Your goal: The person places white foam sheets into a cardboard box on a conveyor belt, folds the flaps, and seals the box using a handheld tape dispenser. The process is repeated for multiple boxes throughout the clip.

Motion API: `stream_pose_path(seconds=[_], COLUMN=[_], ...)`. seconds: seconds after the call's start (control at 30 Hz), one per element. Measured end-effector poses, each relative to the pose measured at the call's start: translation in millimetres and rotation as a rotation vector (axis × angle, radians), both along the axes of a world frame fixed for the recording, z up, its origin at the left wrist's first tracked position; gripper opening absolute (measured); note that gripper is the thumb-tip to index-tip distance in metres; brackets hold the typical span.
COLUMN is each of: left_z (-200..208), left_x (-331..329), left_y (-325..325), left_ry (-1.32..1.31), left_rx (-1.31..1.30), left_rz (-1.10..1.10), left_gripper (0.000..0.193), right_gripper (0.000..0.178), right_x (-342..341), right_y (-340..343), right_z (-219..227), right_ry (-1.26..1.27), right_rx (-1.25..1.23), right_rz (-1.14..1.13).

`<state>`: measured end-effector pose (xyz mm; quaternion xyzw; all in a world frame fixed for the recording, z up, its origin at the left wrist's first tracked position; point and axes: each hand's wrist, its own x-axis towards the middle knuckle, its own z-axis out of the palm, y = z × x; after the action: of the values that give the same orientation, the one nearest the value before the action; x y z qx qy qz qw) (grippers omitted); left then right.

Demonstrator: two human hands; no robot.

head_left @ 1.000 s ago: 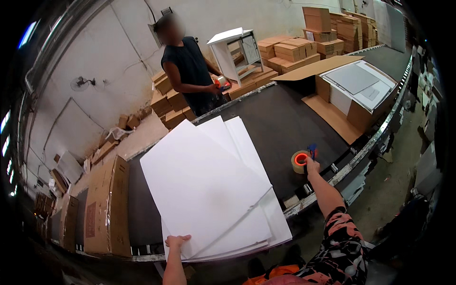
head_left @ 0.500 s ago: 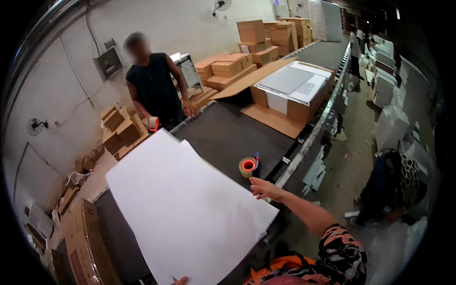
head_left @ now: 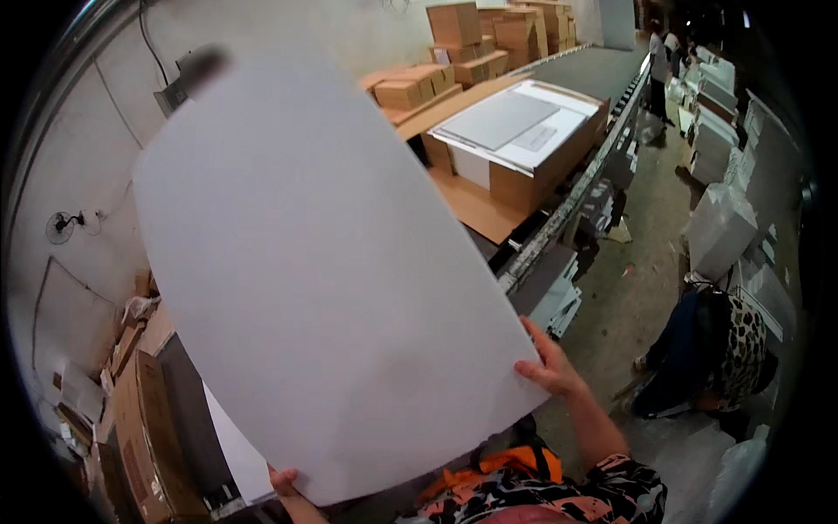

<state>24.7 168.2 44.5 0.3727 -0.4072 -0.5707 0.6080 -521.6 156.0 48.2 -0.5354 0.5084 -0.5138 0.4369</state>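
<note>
A large white panel (head_left: 332,262) is raised and tilted in front of me, filling the middle of the view. My left hand (head_left: 284,483) grips its near left corner, thumb on the face. On the right edge, near the lower corner, my right hand (head_left: 552,365) is closed with its thumb over the front; the fingers behind are partly hidden. Below the raised panel, part of another white sheet (head_left: 234,441) shows on the dark conveyor. The raised panel hides most of the co-worker across the conveyor.
An open carton (head_left: 524,188) with white panels inside stands farther along the conveyor (head_left: 602,74). To the left is a brown carton (head_left: 150,437). Stacked boxes (head_left: 454,22) line the wall. At the right, a person (head_left: 698,349) bends low beside wrapped white goods (head_left: 723,229).
The white panel has come up off the conveyor and tilted toward me. My right hand, open and apart before, now grips its right edge. The tape rolls are now hidden.
</note>
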Motion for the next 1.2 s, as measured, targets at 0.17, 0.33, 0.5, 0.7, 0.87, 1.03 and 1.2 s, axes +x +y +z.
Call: stream_pose_path(seconds=[0.17, 0.33, 0.5, 0.7, 0.87, 1.03, 1.2], left_z=[-22, 51, 27, -54, -80, -106, -168], left_x=[-29, -169, -223, -225, -228, -225, -191], left_y=[-28, -91, -144, -84, -13, 62, 112], left_ry=[-0.220, -0.383, -0.600, -0.375, -0.501, -0.517, -0.247], left_rx=[0.109, 0.068, -0.129, 0.082, 0.276, 0.378, 0.886], left_rz=[0.176, 0.415, 0.346, 0.326, 0.432, 1.070, 1.589], left_gripper=[0.091, 0.096, 0.097, 0.085, 0.071, 0.067, 0.083], right_gripper=[0.092, 0.086, 0.071, 0.074, 0.086, 0.093, 0.102], right_x=[-85, -133, -159, -245, -297, -331, -317], right_y=[-9, -27, -76, -177, -279, -389, -481], right_z=[38, 20, 54, 70, 76, 58, 50], right_ry=[-0.137, -0.005, -0.296, -0.130, -0.087, -0.067, -0.072], right_rx=[-0.058, -0.195, -0.279, -0.254, -0.100, 0.064, 0.281], right_rz=[0.008, -0.190, -0.333, -0.673, -0.957, -1.069, -1.079])
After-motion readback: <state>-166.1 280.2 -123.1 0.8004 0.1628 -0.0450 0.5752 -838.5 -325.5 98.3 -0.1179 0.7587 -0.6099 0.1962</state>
